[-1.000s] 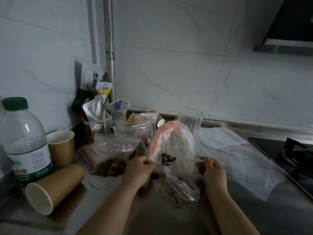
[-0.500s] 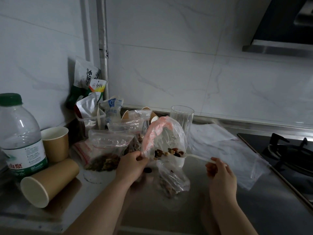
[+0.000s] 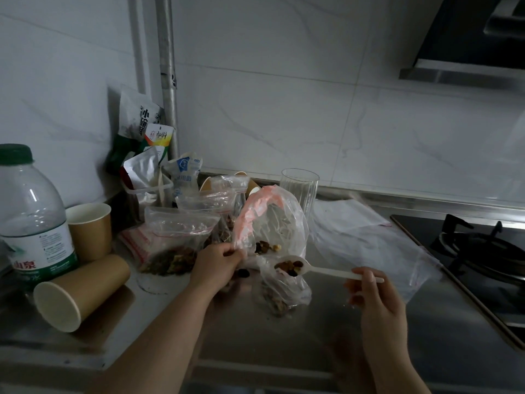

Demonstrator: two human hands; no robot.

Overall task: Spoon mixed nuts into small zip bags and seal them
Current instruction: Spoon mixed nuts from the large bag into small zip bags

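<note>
Nuts (image 3: 289,267) heaped on a white spoon (image 3: 309,269), centre of frame, above a small zip bag (image 3: 284,291) on the steel counter (image 3: 312,336). Right hand (image 3: 375,297) pinches the spoon handle. Left hand (image 3: 216,265) grips the pink-edged plastic bag (image 3: 272,223).

2 paper cups (image 3: 88,231), 1 glass (image 3: 299,191), 1 bottle (image 3: 31,220)

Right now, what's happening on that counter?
A person is portioning mixed nuts. The left hand pinches the edge of a large clear plastic bag with a pink band, which holds a few nuts. The right hand holds a white plastic spoon loaded with nuts, just above a small clear zip bag on the steel counter. That bag is partly filled and looks unsealed.
</note>
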